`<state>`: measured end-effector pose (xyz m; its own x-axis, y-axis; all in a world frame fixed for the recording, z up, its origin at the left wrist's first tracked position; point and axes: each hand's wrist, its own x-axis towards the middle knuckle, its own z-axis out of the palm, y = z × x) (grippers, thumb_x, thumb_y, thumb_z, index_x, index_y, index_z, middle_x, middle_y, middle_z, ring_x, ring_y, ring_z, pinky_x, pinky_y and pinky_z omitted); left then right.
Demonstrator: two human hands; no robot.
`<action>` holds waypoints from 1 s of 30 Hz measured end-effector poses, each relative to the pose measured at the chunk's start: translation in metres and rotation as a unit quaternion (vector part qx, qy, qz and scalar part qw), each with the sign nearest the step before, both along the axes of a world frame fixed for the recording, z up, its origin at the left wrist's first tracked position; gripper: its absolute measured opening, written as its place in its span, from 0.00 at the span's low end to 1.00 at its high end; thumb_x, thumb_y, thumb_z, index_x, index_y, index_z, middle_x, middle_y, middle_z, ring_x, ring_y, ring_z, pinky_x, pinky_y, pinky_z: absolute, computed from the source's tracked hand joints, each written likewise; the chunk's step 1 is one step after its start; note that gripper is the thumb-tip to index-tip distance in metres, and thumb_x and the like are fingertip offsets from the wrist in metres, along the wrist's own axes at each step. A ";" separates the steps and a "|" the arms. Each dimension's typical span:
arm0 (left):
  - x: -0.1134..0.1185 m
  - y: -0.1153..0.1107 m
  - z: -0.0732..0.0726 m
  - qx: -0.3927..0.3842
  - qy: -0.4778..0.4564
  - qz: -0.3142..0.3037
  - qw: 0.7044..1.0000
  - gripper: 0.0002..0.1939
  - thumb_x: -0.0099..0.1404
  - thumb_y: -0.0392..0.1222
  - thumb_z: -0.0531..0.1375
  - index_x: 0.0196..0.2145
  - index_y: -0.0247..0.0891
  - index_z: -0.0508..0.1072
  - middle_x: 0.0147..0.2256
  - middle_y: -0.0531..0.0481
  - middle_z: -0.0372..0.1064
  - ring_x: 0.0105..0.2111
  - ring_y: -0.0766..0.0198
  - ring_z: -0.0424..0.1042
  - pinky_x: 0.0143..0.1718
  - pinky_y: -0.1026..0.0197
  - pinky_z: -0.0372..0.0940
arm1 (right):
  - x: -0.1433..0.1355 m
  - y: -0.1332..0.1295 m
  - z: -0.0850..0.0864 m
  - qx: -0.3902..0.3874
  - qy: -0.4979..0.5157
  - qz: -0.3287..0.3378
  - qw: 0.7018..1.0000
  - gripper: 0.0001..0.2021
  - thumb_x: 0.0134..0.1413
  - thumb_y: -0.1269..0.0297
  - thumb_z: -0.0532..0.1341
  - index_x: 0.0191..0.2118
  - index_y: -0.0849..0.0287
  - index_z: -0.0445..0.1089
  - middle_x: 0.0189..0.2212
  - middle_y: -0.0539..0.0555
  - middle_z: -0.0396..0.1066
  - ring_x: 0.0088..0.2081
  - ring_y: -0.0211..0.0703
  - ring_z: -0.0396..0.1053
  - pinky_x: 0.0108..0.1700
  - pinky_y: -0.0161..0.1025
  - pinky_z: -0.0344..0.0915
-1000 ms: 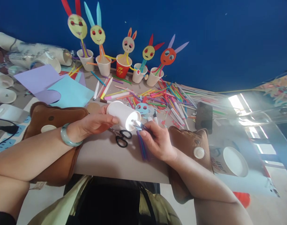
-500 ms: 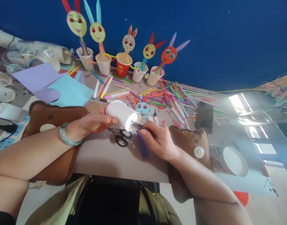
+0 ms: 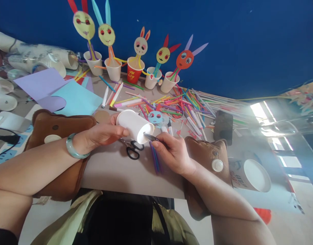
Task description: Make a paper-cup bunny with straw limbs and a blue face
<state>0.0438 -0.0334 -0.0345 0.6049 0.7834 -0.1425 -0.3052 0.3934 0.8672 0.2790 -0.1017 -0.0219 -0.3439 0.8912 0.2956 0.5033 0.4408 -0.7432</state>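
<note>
A white paper cup [image 3: 130,124] lies tilted on its side in my left hand [image 3: 105,133], its base turned toward the right. My right hand [image 3: 171,152] is closed on a thin dark tool [image 3: 151,137], whose tip meets the cup's base. What kind of tool it is cannot be made out. Just below the cup, black-handled scissors [image 3: 132,151] rest on the table, their blades partly hidden. Purple and blue sticks [image 3: 155,158] lie beside my right hand.
Five paper-faced figures in cups [image 3: 136,69] line the back. Coloured sticks and markers [image 3: 171,105] spread before them. Brown cushions [image 3: 61,153] lie under both forearms; a phone [image 3: 223,127] and a large paper cup [image 3: 255,175] are at right. Coloured paper [image 3: 74,98] is at left.
</note>
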 end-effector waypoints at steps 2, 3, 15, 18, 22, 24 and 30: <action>0.002 -0.001 0.003 -0.001 -0.008 0.001 1.000 0.13 0.44 0.40 0.71 0.28 0.34 0.75 0.22 0.53 0.70 0.22 0.67 0.66 0.26 0.64 0.62 | -0.001 0.000 -0.001 0.011 0.007 -0.002 1.000 0.11 0.66 0.61 0.59 0.31 0.56 0.64 0.20 0.44 0.60 0.21 0.32 0.53 0.25 0.32 0.54; 0.003 -0.001 0.004 0.000 -0.013 0.001 1.000 0.13 0.44 0.40 0.71 0.27 0.35 0.75 0.22 0.53 0.70 0.22 0.67 0.66 0.26 0.65 0.62 | -0.001 0.000 -0.002 0.018 0.010 -0.003 1.000 0.11 0.66 0.61 0.59 0.31 0.56 0.64 0.20 0.44 0.60 0.21 0.32 0.53 0.24 0.32 0.54; 0.004 0.002 0.004 0.010 -0.032 0.019 0.999 0.12 0.44 0.39 0.71 0.30 0.38 0.77 0.22 0.53 0.73 0.25 0.62 0.73 0.33 0.61 0.72 | 0.004 -0.001 -0.003 0.060 0.048 0.012 0.997 0.16 0.62 0.50 0.60 0.30 0.55 0.64 0.19 0.46 0.61 0.19 0.33 0.54 0.22 0.34 0.52; 0.005 0.003 0.005 0.015 -0.036 0.013 0.999 0.11 0.45 0.39 0.72 0.26 0.37 0.76 0.21 0.55 0.71 0.21 0.67 0.68 0.30 0.64 0.70 | -0.001 0.000 -0.007 0.048 0.079 -0.083 0.992 0.17 0.54 0.54 0.68 0.27 0.55 0.60 0.19 0.43 0.57 0.21 0.32 0.50 0.22 0.33 0.51; 0.005 0.002 0.003 0.023 -0.027 -0.006 0.999 0.12 0.45 0.40 0.72 0.29 0.36 0.77 0.25 0.51 0.74 0.27 0.64 0.73 0.32 0.64 0.69 | -0.008 0.001 -0.012 -0.022 0.101 -0.157 0.982 0.15 0.54 0.58 0.66 0.27 0.55 0.60 0.21 0.44 0.60 0.23 0.33 0.54 0.27 0.33 0.56; 0.005 0.001 0.003 0.026 -0.015 -0.021 0.999 0.12 0.46 0.40 0.71 0.30 0.35 0.78 0.27 0.49 0.76 0.28 0.62 0.74 0.33 0.63 0.69 | -0.009 0.002 -0.015 -0.051 0.120 -0.155 0.979 0.15 0.53 0.56 0.67 0.28 0.55 0.61 0.22 0.45 0.62 0.24 0.34 0.56 0.28 0.34 0.57; 0.005 -0.001 0.005 0.010 0.002 -0.045 0.999 0.14 0.48 0.38 0.72 0.35 0.35 0.80 0.31 0.48 0.79 0.31 0.63 0.75 0.35 0.64 0.70 | -0.010 0.003 -0.017 -0.063 0.146 -0.130 0.979 0.21 0.52 0.44 0.68 0.32 0.55 0.62 0.22 0.44 0.59 0.24 0.34 0.53 0.27 0.35 0.54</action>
